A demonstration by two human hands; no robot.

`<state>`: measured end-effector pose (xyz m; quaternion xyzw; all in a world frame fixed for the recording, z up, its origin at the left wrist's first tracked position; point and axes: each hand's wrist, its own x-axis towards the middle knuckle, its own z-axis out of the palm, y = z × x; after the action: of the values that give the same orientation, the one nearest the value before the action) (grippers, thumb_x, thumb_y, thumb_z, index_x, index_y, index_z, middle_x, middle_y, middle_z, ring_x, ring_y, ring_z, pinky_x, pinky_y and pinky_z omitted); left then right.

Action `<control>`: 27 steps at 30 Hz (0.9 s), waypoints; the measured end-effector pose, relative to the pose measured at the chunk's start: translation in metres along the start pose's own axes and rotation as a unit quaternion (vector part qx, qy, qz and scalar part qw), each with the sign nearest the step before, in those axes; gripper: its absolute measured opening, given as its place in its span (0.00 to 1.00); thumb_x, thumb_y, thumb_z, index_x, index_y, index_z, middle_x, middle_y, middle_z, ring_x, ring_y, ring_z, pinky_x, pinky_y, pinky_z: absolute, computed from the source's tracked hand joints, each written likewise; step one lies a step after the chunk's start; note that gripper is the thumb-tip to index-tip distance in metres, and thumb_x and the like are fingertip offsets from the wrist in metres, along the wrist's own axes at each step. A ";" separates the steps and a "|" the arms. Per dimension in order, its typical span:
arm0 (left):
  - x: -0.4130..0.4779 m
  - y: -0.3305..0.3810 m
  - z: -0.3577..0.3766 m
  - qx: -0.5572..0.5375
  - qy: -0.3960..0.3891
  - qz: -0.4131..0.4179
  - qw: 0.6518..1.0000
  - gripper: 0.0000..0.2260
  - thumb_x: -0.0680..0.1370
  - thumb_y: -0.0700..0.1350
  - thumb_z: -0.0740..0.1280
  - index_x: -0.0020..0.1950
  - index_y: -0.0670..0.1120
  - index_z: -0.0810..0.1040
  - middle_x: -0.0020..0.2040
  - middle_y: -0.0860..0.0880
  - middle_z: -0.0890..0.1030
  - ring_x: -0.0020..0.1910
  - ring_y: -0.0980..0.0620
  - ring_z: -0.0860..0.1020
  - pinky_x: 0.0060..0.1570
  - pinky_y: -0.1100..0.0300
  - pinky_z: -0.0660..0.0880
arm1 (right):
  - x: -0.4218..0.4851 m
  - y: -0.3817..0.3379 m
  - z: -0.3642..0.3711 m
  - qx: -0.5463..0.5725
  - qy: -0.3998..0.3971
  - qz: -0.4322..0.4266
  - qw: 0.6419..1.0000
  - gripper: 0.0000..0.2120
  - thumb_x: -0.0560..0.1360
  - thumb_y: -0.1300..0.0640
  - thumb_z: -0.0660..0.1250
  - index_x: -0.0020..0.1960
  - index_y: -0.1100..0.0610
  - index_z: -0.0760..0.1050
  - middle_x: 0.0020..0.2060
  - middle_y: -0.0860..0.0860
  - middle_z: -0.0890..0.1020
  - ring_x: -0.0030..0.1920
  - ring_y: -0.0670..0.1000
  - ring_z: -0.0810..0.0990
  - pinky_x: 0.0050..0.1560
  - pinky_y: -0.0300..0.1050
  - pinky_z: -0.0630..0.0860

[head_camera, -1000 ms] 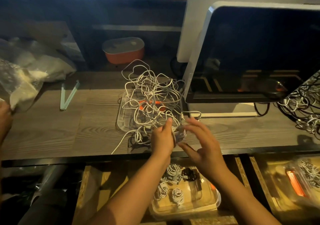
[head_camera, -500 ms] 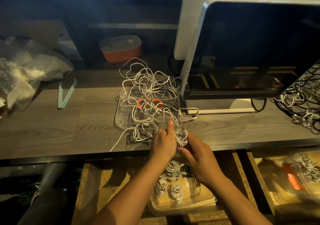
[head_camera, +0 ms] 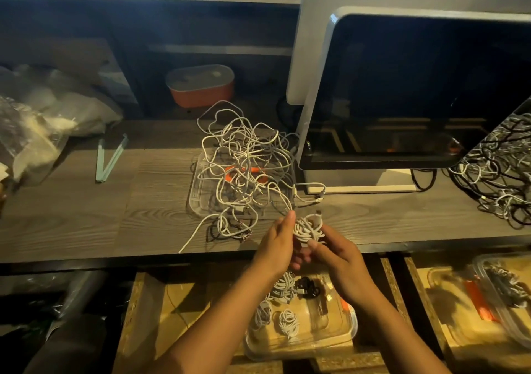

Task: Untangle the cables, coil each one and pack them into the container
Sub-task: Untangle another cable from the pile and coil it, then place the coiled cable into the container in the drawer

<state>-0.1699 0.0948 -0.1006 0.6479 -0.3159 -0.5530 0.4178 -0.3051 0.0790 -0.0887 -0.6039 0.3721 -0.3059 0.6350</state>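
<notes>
Both hands are on one small white coil [head_camera: 309,228], held just above the near edge of the desk [head_camera: 86,215]. The left hand [head_camera: 277,244] pinches it from the left with the thumb pointing up and the other fingers curled in behind. The right hand [head_camera: 342,261] grips it from the near right, thumb on the coil's near side and fingers curled under it.

A strand from the big white tangle [head_camera: 247,169] runs down to the left thumb tip, but I can't tell if it's the same cable. The tangle sits just beyond the hands, piled over a clear tray [head_camera: 194,201] with something orange showing through.

The container [head_camera: 327,342] is below the desk, right under the hands. It's clear plastic with a few white coils [head_camera: 288,319] and a black coil [head_camera: 309,286] in it.

A monitor [head_camera: 416,92] stands on the right, with another messy pile [head_camera: 497,178] of black and white cables past it at the right edge. There's an orange box [head_camera: 201,89] at the back, plastic bags [head_camera: 43,120] on the far left, and two pale green strips [head_camera: 110,155] lying in a V.
</notes>
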 end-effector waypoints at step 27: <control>-0.011 -0.033 0.001 -0.220 0.126 0.034 0.967 0.12 0.77 0.49 0.63 0.38 0.44 0.77 0.29 0.49 0.78 0.26 0.52 0.77 0.26 0.60 0.74 | -0.007 0.033 0.013 0.127 -0.014 0.072 0.989 0.14 0.73 0.58 0.63 0.55 0.63 0.77 0.37 0.52 0.81 0.38 0.48 0.77 0.39 0.39 0.74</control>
<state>-0.1749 0.1195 -0.1250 0.5938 -0.1530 -0.5080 0.6049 -0.3002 0.0945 -0.1208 -0.4942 0.3634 -0.2959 0.7322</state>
